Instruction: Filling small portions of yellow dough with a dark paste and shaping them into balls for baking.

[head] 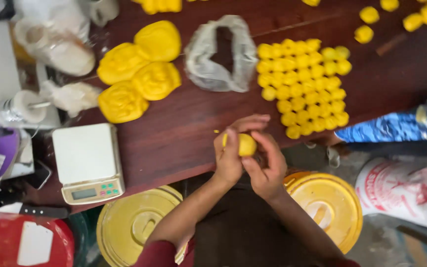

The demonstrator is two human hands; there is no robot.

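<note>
You see four big yellow dough lumps in the upper left of the frame. One small yellow ball is between your two hands. The packed group of small balls in the upper middle is too dense to count exactly. Two yellow bucket lids are at the bottom, and one white scale at left.

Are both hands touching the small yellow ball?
Touching. The head view shows the left hand and right hand cupped around the yellow ball, fingers pressed against it.
</note>
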